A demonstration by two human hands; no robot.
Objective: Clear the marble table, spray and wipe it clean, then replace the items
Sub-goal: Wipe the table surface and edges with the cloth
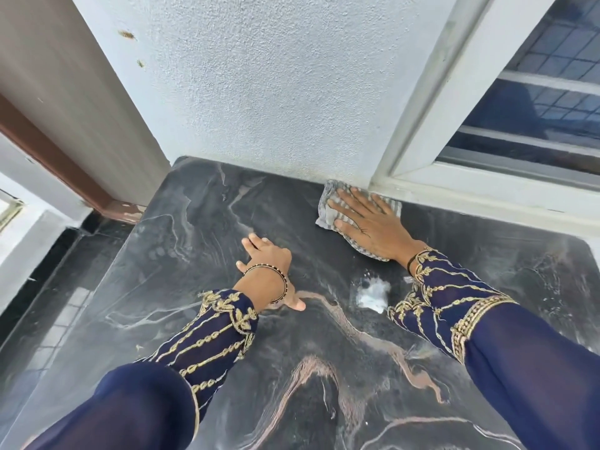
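Observation:
The dark marble table (201, 241) with pale and pinkish veins fills the lower view. My right hand (367, 222) lies flat, fingers spread, on a grey striped cloth (328, 206), pressing it onto the marble at the back, close to the wall and window frame. My left hand (269, 271) rests on the marble near the middle, fingers spread, holding nothing. A white wet patch of spray foam (373, 293) sits on the marble between my two wrists.
A textured white wall (276, 92) rises behind the table. A white window frame (487, 186) with dark panes stands at the right, a brown-edged door frame (65, 177) at the left. Dark floor tiles (48, 287) lie beyond the table's left edge.

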